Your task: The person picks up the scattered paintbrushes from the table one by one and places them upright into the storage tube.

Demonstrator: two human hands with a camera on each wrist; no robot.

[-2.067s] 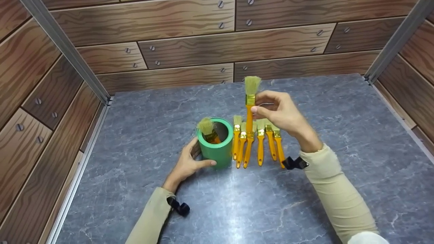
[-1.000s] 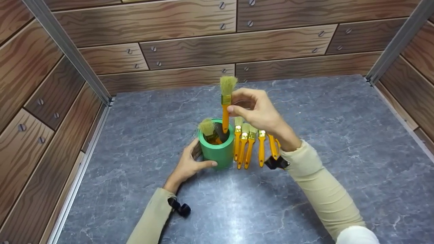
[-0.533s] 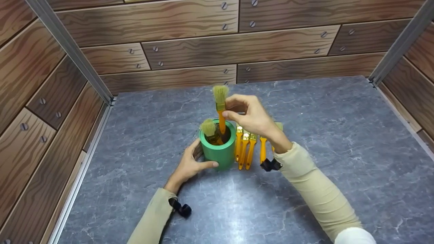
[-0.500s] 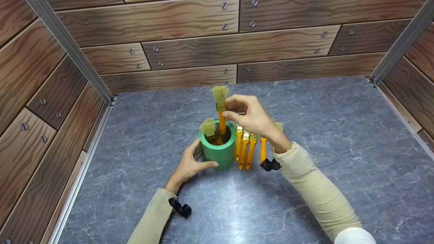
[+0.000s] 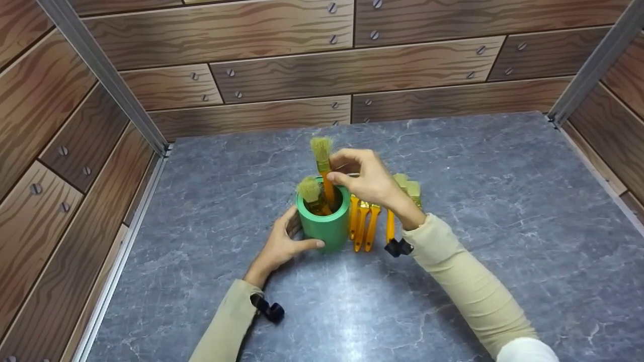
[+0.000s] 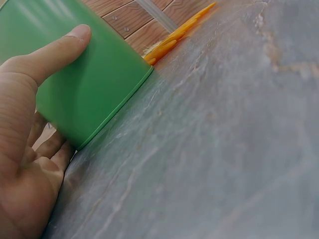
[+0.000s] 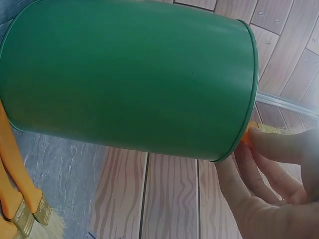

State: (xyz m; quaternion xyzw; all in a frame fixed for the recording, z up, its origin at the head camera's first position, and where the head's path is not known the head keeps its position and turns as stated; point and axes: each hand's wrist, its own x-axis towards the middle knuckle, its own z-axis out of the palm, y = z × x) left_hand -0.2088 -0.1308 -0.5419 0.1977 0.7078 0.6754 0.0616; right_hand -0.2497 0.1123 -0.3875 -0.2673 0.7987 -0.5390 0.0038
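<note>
A green can (image 5: 326,235) stands upright on the table, its top facing up. My left hand (image 5: 283,242) holds it from the left; in the left wrist view the thumb (image 6: 62,52) lies along its side and the other fingers go behind it. Above the rim, my right hand (image 5: 367,178) pinches a paintbrush (image 5: 321,153) with an orange handle, bristles up, the handle's lower part inside the can. A second paintbrush (image 5: 309,190) leans against the can's left rim, bristles up. The right wrist view shows the pinched handle (image 7: 250,131) just past the can's rim.
Several orange-handled paintbrushes (image 5: 373,229) lie on the table right of the can, partly hidden by the right hand and wrist. The grey marbled table (image 5: 201,191) is bounded by wood-patterned walls (image 5: 282,80) and metal corner posts.
My right hand has brought the paintbrush left from above the loose brushes to the can, then lowered its handle inside. The left hand keeps its hold on the can.
</note>
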